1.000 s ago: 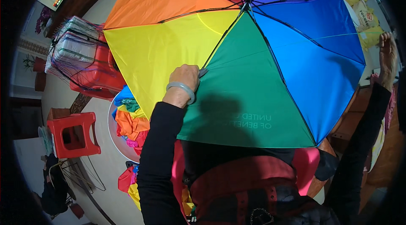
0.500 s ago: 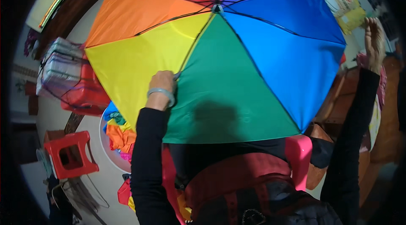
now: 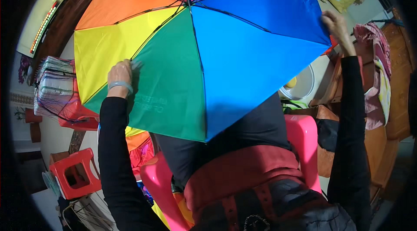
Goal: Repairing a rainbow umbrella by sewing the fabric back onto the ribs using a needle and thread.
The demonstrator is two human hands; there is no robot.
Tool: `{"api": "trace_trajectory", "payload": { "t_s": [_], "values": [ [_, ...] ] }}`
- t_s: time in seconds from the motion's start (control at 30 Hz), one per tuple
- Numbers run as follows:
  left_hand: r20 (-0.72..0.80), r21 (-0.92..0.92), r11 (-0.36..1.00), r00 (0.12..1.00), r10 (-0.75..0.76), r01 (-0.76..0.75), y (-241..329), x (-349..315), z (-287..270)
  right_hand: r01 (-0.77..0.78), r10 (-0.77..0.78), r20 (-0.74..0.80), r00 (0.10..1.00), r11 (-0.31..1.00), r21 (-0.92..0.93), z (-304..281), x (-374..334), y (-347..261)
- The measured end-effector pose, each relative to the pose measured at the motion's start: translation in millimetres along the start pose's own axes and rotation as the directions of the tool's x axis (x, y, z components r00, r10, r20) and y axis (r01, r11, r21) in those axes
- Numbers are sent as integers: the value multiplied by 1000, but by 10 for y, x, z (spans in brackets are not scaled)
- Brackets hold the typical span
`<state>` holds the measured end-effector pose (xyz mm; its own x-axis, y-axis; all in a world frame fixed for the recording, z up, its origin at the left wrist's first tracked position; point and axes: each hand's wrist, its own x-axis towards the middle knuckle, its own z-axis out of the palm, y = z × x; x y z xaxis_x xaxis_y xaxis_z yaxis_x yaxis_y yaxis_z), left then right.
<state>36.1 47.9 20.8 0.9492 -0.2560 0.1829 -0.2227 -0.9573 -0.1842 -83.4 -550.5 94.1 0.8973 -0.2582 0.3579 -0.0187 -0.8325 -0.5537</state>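
Note:
An opened umbrella (image 3: 243,53) with rainbow panels is spread in front of me, its inner side with the black ribs and shaft facing me. My left hand (image 3: 120,76), with a pale bangle at the wrist, is closed on a rib where the yellow and green panels meet. At the far right, my right hand (image 3: 339,29) has its fingers curled at the rim of the dark blue panel. The fingertips meet the cloth edge there. The top of the canopy runs out of view.
Red stools (image 3: 78,173) stand at the left, one beneath tied white bundles (image 3: 54,81). Colourful folded cloth (image 3: 141,148) lies below my left arm. I sit on a pink chair (image 3: 302,140). A clear round tub (image 3: 304,81) and a wooden bench (image 3: 397,79) are on the right.
The umbrella has turned clockwise and shifted left, my left hand moving left with its rib. My right hand has come in from outstretched to the dark blue rim, its fingers now curled.

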Motion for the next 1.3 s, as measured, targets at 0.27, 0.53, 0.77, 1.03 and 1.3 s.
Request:
{"api": "trace_trajectory", "payload": {
  "t_s": [0.27,0.53,0.77,1.03,1.3],
  "values": [
    [74,-508,845,968,240,-170,1021,-297,15,155,-151,-67,986,987,48,429,-726,-871],
    [144,-444,895,990,10,55,1257,-440,234,84,-75,-106,992,993,82,532,-849,-820],
    [166,-447,887,985,-45,116,1402,-464,235,140,-173,-227,958,978,-154,247,-773,-641],
    [172,-522,834,979,-106,182,1558,-677,315,253,-213,-229,950,954,163,220,-457,-1616],
    [311,-860,338,918,-245,382,1696,-868,531,411,-459,290,840,887,212,2225,-691,-1867]
  ]
}}
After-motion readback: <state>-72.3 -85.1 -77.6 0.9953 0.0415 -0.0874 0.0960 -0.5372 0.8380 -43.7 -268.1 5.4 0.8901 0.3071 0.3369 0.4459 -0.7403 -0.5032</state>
